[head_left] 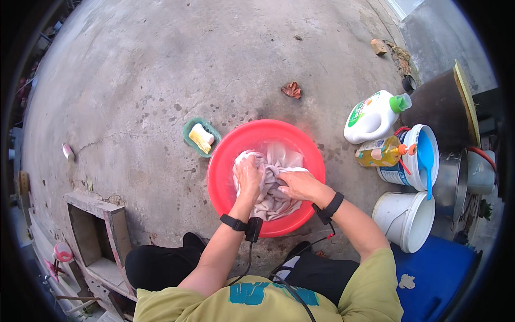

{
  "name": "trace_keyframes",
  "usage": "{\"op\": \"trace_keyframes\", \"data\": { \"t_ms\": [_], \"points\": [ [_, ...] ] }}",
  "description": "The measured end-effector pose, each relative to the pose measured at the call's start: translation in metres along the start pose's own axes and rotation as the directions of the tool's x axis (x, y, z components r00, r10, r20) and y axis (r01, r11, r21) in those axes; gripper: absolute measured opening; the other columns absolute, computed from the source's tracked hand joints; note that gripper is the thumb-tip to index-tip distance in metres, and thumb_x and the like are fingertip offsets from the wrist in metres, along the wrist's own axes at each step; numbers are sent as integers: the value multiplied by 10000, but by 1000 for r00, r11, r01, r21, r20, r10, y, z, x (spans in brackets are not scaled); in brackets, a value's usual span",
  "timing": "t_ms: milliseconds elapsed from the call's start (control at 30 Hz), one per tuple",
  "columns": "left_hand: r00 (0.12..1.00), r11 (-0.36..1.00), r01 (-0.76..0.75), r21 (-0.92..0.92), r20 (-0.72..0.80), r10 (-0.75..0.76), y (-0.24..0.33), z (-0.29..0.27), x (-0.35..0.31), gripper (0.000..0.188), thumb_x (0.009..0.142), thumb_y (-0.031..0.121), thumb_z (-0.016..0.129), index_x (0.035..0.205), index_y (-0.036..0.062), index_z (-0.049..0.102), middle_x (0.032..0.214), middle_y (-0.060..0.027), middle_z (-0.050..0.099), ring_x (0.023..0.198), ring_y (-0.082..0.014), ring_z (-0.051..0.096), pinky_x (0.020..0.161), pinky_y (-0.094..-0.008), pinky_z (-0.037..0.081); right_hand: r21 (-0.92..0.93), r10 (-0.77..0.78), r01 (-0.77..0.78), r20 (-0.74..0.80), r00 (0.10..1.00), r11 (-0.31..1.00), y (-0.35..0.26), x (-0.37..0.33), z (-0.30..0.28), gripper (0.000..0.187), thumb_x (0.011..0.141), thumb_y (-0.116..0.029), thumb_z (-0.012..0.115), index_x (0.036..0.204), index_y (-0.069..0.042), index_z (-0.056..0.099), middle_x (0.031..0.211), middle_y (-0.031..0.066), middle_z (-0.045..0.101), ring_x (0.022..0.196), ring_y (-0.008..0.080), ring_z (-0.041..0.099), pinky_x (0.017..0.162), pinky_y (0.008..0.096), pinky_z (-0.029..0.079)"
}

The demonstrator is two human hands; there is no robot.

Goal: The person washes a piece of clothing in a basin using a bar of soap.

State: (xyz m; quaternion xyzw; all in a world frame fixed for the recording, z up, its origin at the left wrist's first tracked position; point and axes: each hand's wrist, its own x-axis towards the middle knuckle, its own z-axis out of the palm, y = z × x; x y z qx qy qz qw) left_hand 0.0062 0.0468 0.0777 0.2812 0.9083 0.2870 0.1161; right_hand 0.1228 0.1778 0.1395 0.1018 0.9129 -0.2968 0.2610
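A round red basin (222, 209) stands on the floor in front of me, with a wet, crumpled pale pinkish-white cloth (274, 206) bunched inside it. My left hand (248, 176) is closed on the cloth's left side, fingers curled into its folds. On the right side, my right hand (301, 185) grips the same cloth, its thumb showing and its other fingers partly covered by fabric. Just left of the basin sits a green soap dish (195, 148) holding a white bar of soap (201, 133) and a yellowish piece (199, 141).
At right are a white detergent jug (370, 118) with a green cap, a yellow pump bottle (378, 153), a bucket (394, 176) with a blue scoop (427, 161), and a tipped white bucket (397, 214). A concrete block frame (115, 231) stands lower left. A dry leaf (291, 90) lies ahead.
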Motion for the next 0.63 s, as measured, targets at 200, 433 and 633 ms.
{"op": "trace_keyframes", "data": {
  "t_ms": [200,433,633],
  "points": [
    [991,897,108,-430,-20,-129,32,-67,-32,182,763,120,651,943,94,647,986,-140,633,940,-335,564,847,-440,426,-72,143,-158,-181,973,985,-40,15,-24,280,842,-265,600,1038,-64,594,917,147,648,831,326,643,727,432,506],
    [956,731,273,-626,90,-280,84,-166,-36,153,815,70,608,966,56,628,969,-125,649,933,-301,614,831,-359,469,-159,113,-146,-197,974,976,-113,-10,-115,247,831,-254,627,979,-61,582,877,147,636,771,337,637,680,433,500],
    [946,761,267,-592,11,-323,126,-275,-24,146,822,86,618,965,60,636,992,-107,659,956,-281,623,841,-348,479,-63,53,-75,-298,953,995,-200,-52,-192,346,795,-204,653,1107,-83,565,912,157,638,818,331,637,707,441,501]
  ]
}}
